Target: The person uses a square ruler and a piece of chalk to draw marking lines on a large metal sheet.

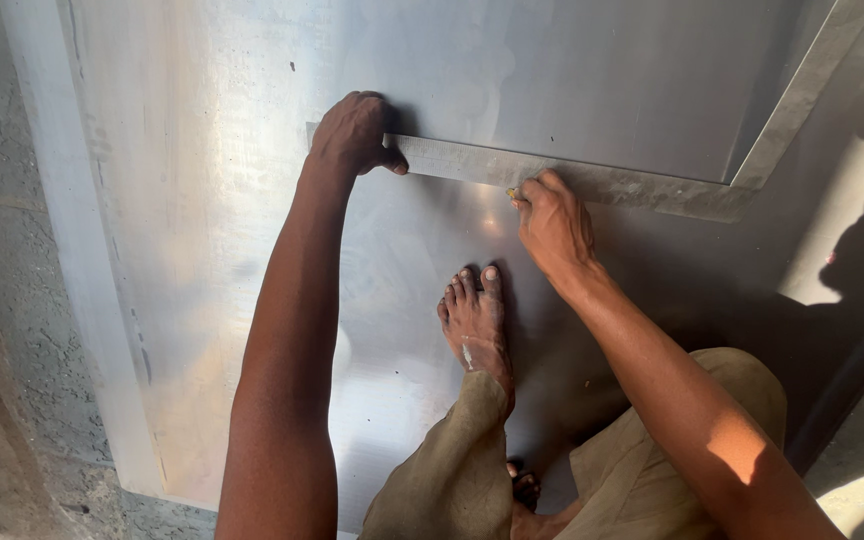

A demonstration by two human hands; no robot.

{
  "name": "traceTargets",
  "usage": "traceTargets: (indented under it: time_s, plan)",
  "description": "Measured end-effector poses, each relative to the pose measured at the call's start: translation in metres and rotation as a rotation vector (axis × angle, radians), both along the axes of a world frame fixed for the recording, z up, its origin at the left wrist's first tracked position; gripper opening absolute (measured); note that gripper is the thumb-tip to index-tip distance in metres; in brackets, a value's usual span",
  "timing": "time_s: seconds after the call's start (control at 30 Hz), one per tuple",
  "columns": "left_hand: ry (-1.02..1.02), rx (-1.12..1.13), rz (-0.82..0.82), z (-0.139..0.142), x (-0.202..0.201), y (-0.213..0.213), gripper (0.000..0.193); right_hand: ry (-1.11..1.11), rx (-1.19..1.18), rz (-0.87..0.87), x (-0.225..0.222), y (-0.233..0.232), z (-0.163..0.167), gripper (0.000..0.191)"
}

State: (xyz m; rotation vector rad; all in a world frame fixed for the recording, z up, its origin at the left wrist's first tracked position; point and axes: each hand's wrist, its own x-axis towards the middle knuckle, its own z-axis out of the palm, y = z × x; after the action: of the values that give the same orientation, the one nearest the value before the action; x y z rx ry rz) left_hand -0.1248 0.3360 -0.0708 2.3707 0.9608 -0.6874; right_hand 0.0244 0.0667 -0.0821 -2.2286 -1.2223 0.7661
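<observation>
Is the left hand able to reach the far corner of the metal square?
Probably not from here: the left hand presses one end of the square, and its corner lies beyond the right hand.

you have one view only, from the camera on your head, so no second view shares the scene with it. it looks steeply down from above and a little behind your arms, facing forward along them to where they reach. it sits close: both forearms run up from the bottom edge and fill much of the middle, with your left hand (pixel 352 135) and right hand (pixel 552 225) just above centre. the metal sheet (pixel 202 200) on the floor takes up most of the picture. rough concrete floor (pixel 2 300) shows along the left edge, and your bare foot (pixel 475 322) lies directly below the lens.
</observation>
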Motion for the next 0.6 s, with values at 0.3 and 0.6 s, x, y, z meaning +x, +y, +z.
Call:
traceTargets:
  time_s: [0.3,0.6]
  plan:
    - [-0.043,0.017,-0.015,-0.001,0.005,0.001,0.046,0.215,-0.636,0.336,-0.010,-0.027,0.020,0.013]
    - [-0.010,0.000,0.015,-0.002,-0.001,-0.001,0.044,0.023,0.183,-0.141,-0.007,-0.011,0.001,0.021]
